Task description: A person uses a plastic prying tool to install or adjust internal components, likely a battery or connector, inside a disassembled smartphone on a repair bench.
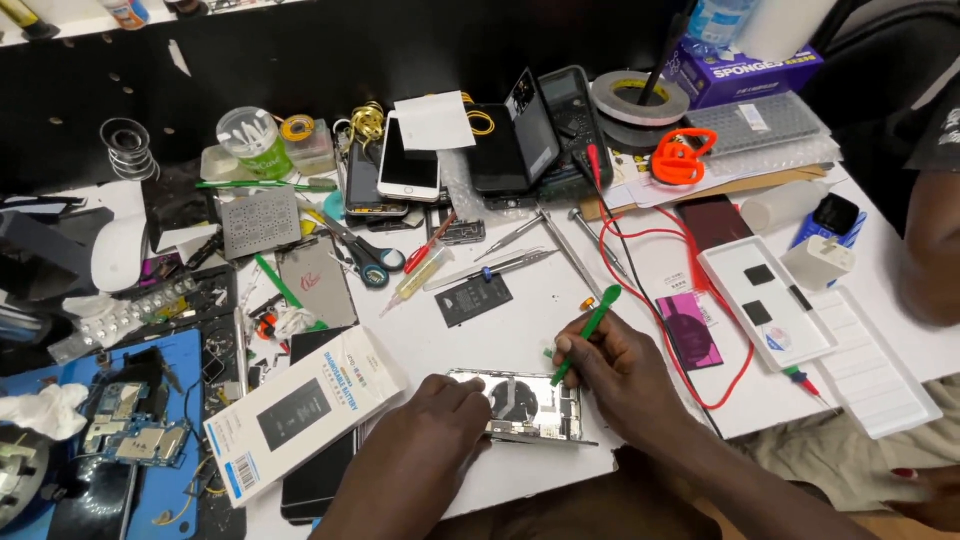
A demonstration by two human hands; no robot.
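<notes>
Low centre of the frame: opened silver phone housing with exposed innards [525, 405], flat on the white table [540, 300]. Left hand [445, 405] pressed on its left edge, fingers curled narrow, pinning it. Right hand [610, 355] closed around a slim green plastic pry tool [585, 335], tip down at the housing's upper right corner.

Risks, as a judgement: tool slipping off the edge and gouging a cable or coil inside; housing skidding if the left hand eases; red wire [690, 300] just right of the right hand snagging the wrist.

Packaging: long white box with a black rectangle and blue end label [300, 410], lower left, beside the housing. Purple cardboard box [745, 70], upper right. Small magenta-and-black flat pack [690, 330], right of centre. White paper slip [432, 120], upper centre.
</notes>
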